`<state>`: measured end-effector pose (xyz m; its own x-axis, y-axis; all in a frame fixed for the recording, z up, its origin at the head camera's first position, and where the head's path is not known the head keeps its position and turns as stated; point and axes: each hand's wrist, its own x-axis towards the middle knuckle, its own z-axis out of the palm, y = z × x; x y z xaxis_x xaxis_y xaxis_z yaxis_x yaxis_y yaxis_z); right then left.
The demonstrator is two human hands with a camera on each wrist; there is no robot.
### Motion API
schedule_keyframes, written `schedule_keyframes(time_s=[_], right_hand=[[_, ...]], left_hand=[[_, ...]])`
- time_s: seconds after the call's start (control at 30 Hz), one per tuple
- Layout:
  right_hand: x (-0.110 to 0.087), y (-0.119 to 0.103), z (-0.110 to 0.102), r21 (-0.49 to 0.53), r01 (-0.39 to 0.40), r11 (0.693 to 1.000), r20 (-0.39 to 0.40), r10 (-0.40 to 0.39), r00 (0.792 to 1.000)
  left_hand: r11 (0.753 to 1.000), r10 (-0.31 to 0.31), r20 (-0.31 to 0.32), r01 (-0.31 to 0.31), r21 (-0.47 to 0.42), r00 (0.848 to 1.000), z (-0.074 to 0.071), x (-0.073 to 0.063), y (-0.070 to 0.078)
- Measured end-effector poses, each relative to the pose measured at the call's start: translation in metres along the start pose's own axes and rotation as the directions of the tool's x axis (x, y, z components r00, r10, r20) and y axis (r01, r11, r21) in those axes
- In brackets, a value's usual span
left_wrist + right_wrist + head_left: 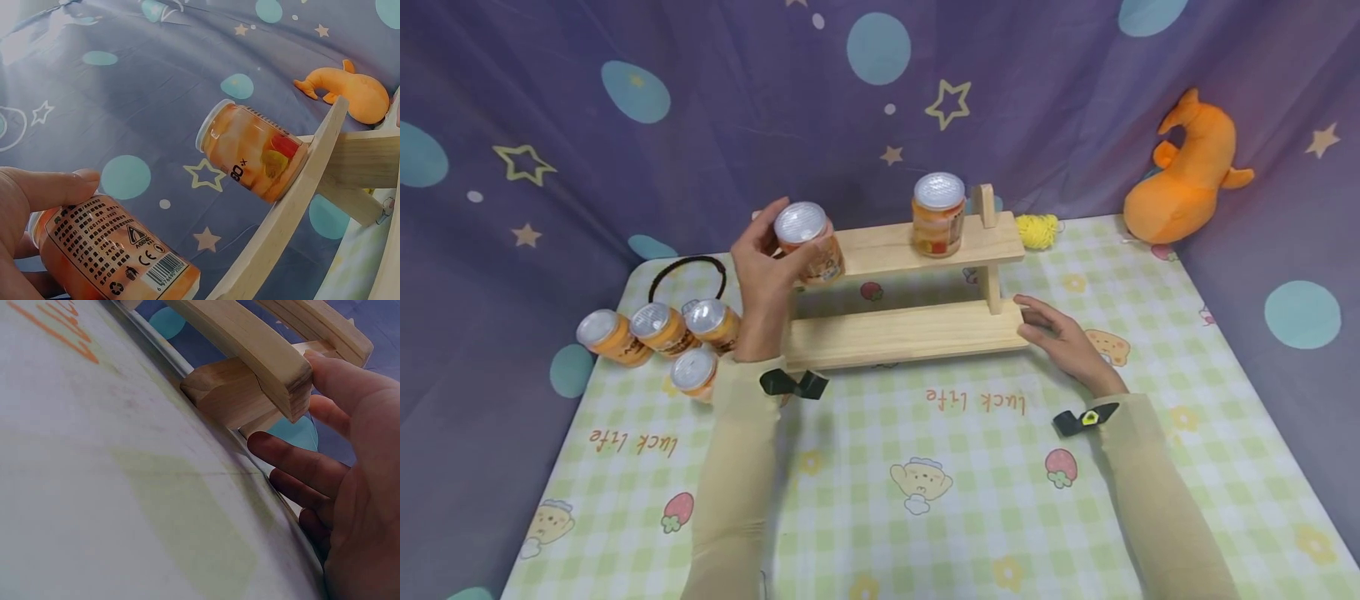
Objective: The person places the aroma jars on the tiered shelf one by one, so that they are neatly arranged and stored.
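Observation:
In my left hand (762,271) I grip an orange-labelled can (802,223) with a clear plastic lid, thumb on one side and fingers on the other. It overlaps the left end of the upper board (880,248) of a two-tier wooden shelf in the head view. The left wrist view shows the barcode side of this can (119,250). Another such can (938,217) stands upright toward the right end of that board. My right hand (1063,337) is at the right end of the lower board (902,335), thumb touching its edge, fingers loosely bent beside it.
Several similar cans (601,327) stand left of the shelf, partly behind my left forearm. A dark cord loop (688,260) lies behind them. Yellow yarn (1037,232) sits at the shelf's back right, and an orange plush toy (1180,187) leans by the curtain (1052,92).

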<state>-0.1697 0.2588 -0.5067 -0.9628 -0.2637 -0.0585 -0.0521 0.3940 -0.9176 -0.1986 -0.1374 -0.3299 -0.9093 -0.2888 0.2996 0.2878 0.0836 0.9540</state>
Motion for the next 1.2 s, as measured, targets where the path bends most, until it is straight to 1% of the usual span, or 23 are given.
schedule_keyframes(time_s=[0.3, 0.5, 0.8, 1.0, 1.2], right_hand=[[0.0, 0.003, -0.001, -0.015, 0.002, 1.0, -0.005, -0.002, 1.0], [0.002, 0.005, 0.0, -0.021, 0.003, 1.0, -0.016, -0.003, 1.0], [0.001, 0.002, -0.001, -0.024, 0.01, 1.0, -0.008, -0.011, 1.0], [0.0, -0.001, -0.001, -0.004, 0.008, 1.0, -0.004, -0.008, 1.0], [-0.001, -0.002, 0.0, 0.001, 0.009, 1.0, -0.002, -0.009, 1.0]], left_hand=[[0.999, 0.008, 0.057, -0.01, 0.035, 0.998, 0.014, 0.006, 0.0], [1.0, -0.002, 0.095, 0.001, 0.021, 0.996, 0.026, 0.007, 0.0], [1.0, -0.017, 0.147, 0.017, 0.003, 0.989, 0.04, 0.008, -0.003], [0.999, -0.038, 0.152, 0.04, -0.014, 0.988, 0.05, 0.01, -0.003], [1.0, -0.026, 0.151, 0.027, -0.004, 0.988, 0.057, 0.012, -0.004]])
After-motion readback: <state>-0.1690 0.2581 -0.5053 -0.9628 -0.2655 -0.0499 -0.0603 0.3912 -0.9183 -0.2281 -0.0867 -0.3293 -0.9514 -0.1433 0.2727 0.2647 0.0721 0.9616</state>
